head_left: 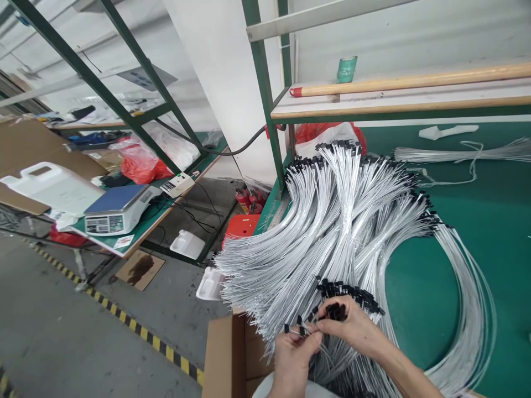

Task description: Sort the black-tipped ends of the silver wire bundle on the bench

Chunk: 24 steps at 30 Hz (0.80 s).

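Thin silver-grey cables with small black connectors at their ends (pixel 302 330) are pinched between thumb and fingers of the left hand (pixel 294 354), at the near side of the bench. A dark cluster of black connectors (pixel 337 312) appears to be gathered in the curled fingers of the right hand (pixel 346 326), whose fingertips meet the left's. The step in hand is judged to be the separating or gathering of single cable ends; a light pinch on one end at a time seems called for, without neighbouring strands being snagged.

Movement is crowded ahead by a large fanned heap of silver-grey cables (pixel 315 237), which is spilled past the bench's left edge, near an open brown cardboard box (pixel 226 354). Open room is offered rightward on the green bench top (pixel 510 221), beyond a curved cable bundle (pixel 473 320).
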Motion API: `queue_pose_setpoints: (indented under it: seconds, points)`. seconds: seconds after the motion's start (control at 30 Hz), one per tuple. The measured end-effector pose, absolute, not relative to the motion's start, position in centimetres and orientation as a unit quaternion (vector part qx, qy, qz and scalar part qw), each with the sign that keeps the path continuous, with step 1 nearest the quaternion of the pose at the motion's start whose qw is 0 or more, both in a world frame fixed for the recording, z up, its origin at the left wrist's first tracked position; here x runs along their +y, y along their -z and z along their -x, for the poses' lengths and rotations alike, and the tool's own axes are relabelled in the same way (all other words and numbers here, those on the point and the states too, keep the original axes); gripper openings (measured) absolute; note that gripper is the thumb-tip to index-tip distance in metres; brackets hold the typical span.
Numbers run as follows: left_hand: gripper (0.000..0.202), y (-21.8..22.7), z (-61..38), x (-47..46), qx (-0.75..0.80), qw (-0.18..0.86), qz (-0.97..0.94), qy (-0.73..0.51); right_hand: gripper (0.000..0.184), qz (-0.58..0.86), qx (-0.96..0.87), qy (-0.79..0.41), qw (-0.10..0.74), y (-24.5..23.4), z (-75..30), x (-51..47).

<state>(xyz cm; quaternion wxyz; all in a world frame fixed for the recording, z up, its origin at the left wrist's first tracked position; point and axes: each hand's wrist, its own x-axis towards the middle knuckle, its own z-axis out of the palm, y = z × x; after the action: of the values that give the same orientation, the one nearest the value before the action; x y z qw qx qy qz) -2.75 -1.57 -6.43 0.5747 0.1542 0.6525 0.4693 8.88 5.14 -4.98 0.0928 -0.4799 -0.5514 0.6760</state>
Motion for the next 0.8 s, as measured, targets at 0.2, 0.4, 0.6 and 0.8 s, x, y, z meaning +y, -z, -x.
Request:
queue_pose_setpoints:
  seconds: [0.2, 0.4, 0.6, 0.8]
  points:
    - [0.04, 6.5, 2.9, -1.5, 0.656, 0.576, -0.156, -0.463, 0.03, 0.492, -0.599, -0.62, 0.118, 6.1, -8.9, 4.7]
    - [0.034, 6.8, 2.7, -1.5, 0.646, 0.595, -0.19, -0.438, 0.038, 0.493, -0.583, -0.633, 0.127, 6.2, -9.2, 4.6]
    - [0.035, 6.4, 3.0, -1.0, 0.638, 0.618, -0.232, -0.397, 0.065, 0.485, -0.524, -0.691, 0.111, 5.8, -9.1, 4.5]
    - [0.034, 6.2, 3.3, -0.9, 0.638, 0.634, -0.252, -0.356, 0.049, 0.443, -0.524, -0.715, 0.136, 5.6, -8.4, 4.7]
